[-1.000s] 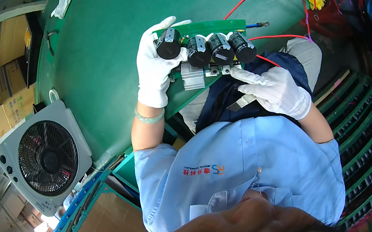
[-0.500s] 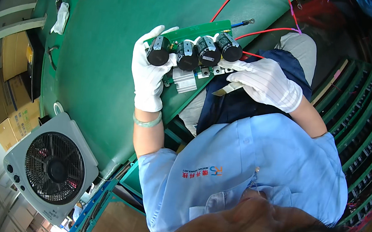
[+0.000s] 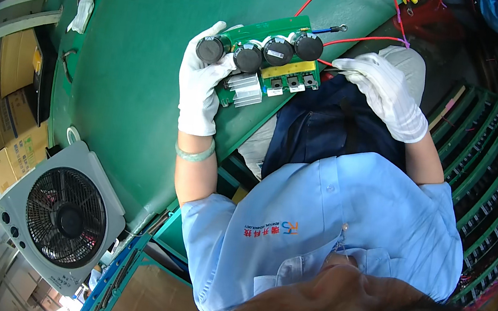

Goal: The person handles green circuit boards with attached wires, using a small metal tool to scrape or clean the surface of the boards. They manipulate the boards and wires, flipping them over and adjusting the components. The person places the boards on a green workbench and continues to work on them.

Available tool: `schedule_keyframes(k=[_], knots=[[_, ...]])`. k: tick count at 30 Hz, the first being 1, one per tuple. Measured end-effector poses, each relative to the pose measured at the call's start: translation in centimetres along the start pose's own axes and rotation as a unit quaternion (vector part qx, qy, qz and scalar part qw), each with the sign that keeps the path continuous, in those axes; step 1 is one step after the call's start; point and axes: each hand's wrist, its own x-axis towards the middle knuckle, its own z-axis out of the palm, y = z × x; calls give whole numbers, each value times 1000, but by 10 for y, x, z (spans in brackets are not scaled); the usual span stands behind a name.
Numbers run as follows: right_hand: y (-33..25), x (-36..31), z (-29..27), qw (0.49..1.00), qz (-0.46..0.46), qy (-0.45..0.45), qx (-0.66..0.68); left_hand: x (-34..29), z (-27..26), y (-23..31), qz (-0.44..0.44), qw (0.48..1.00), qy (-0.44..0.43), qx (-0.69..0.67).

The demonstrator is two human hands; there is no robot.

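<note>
Circuit board [image 3: 271,64], green and carrying four black capacitors [image 3: 263,50], lies at the near edge of the green table [image 3: 131,45] with its long axis running left to right, its left end grasped by the gloved left hand [image 3: 201,86], while the gloved right hand [image 3: 383,94], fingers curled on something unclear, touches its right end.

A green circuit board [image 3: 270,64] with four black capacitors [image 3: 263,50] and a silver heat sink [image 3: 246,89] is held at its left end by the gloved left hand [image 3: 200,83]. Its right edge is touched by the gloved right hand [image 3: 383,91], near red wires [image 3: 365,38]. A grey fan [image 3: 62,216] is seen beside the green table [image 3: 135,65].
</note>
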Motion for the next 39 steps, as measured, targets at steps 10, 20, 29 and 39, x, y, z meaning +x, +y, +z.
schedule_keyframes(k=[10,20,29,39], knots=[[0,20,9,986,-34,34,-157,1,0,2,-12,1000,13,3],[5,24,12,988,-34,39,-147,1,4,4,-11,1000,22,5],[10,29,6,983,-52,-12,-175,1,1,0,-13,999,32,2],[22,33,9,996,-44,-60,-41,1,3,-2,-3,999,30,-25]])
